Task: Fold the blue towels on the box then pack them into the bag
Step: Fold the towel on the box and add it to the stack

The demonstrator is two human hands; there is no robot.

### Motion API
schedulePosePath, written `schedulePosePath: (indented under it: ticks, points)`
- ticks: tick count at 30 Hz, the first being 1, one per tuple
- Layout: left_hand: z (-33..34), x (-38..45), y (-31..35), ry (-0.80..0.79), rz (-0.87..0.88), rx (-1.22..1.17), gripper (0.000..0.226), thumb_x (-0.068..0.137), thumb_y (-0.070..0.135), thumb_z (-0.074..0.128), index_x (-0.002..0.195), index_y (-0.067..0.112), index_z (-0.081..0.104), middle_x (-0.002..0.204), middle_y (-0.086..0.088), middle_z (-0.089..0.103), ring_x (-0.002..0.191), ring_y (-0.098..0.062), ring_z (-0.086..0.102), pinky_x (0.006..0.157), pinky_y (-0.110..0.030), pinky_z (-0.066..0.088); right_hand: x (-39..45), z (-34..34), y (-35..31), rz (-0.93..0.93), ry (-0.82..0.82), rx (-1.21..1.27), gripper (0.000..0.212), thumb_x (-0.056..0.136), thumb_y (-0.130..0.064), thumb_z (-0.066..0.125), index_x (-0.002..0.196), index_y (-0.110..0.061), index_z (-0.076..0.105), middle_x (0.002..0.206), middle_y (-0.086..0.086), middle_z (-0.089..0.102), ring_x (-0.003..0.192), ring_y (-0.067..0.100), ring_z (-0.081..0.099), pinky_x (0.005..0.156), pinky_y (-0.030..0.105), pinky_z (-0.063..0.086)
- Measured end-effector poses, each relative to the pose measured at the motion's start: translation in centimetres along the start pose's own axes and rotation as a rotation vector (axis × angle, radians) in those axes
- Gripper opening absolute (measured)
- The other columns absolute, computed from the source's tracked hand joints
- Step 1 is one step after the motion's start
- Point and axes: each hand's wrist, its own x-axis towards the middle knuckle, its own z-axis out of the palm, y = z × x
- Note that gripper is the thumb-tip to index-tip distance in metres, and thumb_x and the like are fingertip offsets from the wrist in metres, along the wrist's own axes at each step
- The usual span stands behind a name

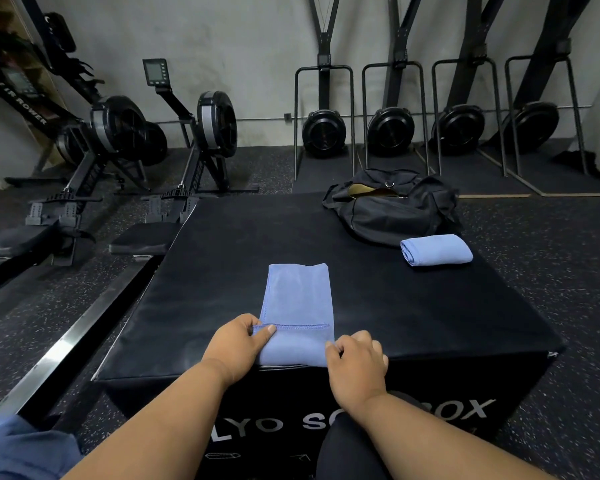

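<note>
A blue towel (298, 299) lies as a long narrow strip on the black plyo box (222, 289), its near end turned over on itself by the box's front edge. My left hand (238, 344) pinches the left corner of that turned-over end. My right hand (357, 362) grips its right corner. A second blue towel (436, 250), folded into a small bundle, sits at the far right of the box. Behind it stands a black duffel bag (392, 206), unzipped, with a tan lining showing.
Rowing machines (125, 140) stand on the floor to the left. Ski-trainer frames with black flywheels (392, 129) line the grey back wall. Speckled rubber flooring (551, 271) surrounds the box. A blue cloth (18, 448) shows at the bottom left corner.
</note>
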Motion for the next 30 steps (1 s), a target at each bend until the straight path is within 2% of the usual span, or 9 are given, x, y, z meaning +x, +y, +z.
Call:
schedulePosePath:
  ticks: [6,10,13,18,21,23,25,28,30]
  points:
    - [0.4,-0.7,0.1,0.113,0.021,0.02,0.029,0.092,0.051,0.071,0.108,0.034,0.054,0.099,0.013,0.066,0.089,-0.008,0.065,0.075,-0.029,0.052,0.0,0.3,0.0,-0.006,0.066,0.041,0.021,0.094,-0.042,0.055,0.079,-0.029,0.048,0.101,-0.01,0.049,0.099,0.019,0.043,0.086,0.034,0.03]
    - [0.7,-1.4,-2.1,0.337,0.429,0.261,0.02,0.094,0.044,0.07,0.112,0.036,0.066,0.118,0.019,0.058,0.106,-0.01,0.056,0.092,-0.029,0.049,0.1,0.5,0.4,-0.023,0.11,0.104,0.018,0.093,-0.038,0.061,0.084,-0.031,0.047,0.098,-0.011,0.051,0.096,0.018,0.044,0.084,0.034,0.028]
    - [1.5,-1.5,-3.8,0.155,0.648,0.503,0.042,0.096,0.056,0.055,0.131,0.039,0.069,0.144,0.013,0.06,0.13,-0.02,0.053,0.112,-0.035,0.043,0.0,0.8,0.7,-0.124,0.147,0.081,0.006,0.093,-0.031,0.062,0.091,-0.033,0.057,0.105,-0.011,0.051,0.101,0.02,0.047,0.086,0.036,0.03]
    - [1.7,-1.5,-3.5,-0.045,0.565,0.648,0.068,0.088,0.058,0.05,0.152,0.038,0.049,0.161,0.011,0.045,0.15,-0.028,0.04,0.125,-0.04,0.028,0.2,0.3,1.4,-0.505,0.138,-0.014,0.038,0.091,-0.031,0.05,0.122,-0.04,0.069,0.149,-0.011,0.05,0.13,0.016,0.044,0.106,0.035,0.029]
    - [1.4,-1.2,-2.3,-0.106,0.505,0.63,0.07,0.094,0.045,0.062,0.159,0.037,0.038,0.165,0.013,0.037,0.154,-0.023,0.031,0.127,-0.035,0.022,0.0,-0.5,2.0,-0.567,-0.157,-0.166,0.066,0.086,-0.048,0.048,0.152,-0.042,0.046,0.168,-0.013,0.026,0.154,0.017,0.023,0.124,0.035,0.008]
    - [1.3,-1.1,-1.7,-0.151,0.452,0.627,0.071,0.098,0.045,0.062,0.162,0.04,0.031,0.168,0.016,0.03,0.154,-0.017,0.027,0.127,-0.033,0.021,0.1,-0.7,2.2,-0.537,-0.215,-0.199,0.073,0.087,-0.045,0.053,0.158,-0.044,0.033,0.17,-0.016,0.016,0.156,0.014,0.015,0.125,0.035,0.001]
    - [1.1,-1.3,-1.3,-0.151,0.429,0.574,0.063,0.098,0.043,0.06,0.156,0.044,0.039,0.163,0.018,0.038,0.149,-0.015,0.035,0.123,-0.032,0.028,0.2,-0.9,2.2,-0.518,-0.199,-0.193,0.071,0.091,-0.037,0.054,0.158,-0.045,0.032,0.17,-0.018,0.018,0.154,0.011,0.018,0.122,0.029,0.0]
    - [0.4,-1.7,-0.6,-0.131,0.396,0.426,0.033,0.092,0.039,0.052,0.123,0.046,0.06,0.122,0.022,0.067,0.116,-0.01,0.059,0.1,-0.032,0.049,0.2,-1.1,2.2,-0.513,-0.146,-0.145,0.063,0.094,-0.026,0.053,0.153,-0.045,0.042,0.164,-0.02,0.031,0.149,0.008,0.029,0.116,0.019,0.002]
    - [-0.2,-1.9,-0.4,-0.146,0.356,0.376,0.022,0.091,0.043,0.05,0.109,0.047,0.063,0.104,0.021,0.069,0.097,-0.004,0.064,0.087,-0.032,0.055,0.0,-1.5,2.0,-0.49,-0.113,-0.063,0.057,0.092,-0.022,0.052,0.144,-0.044,0.053,0.151,-0.025,0.047,0.139,0.004,0.038,0.111,0.016,0.008]
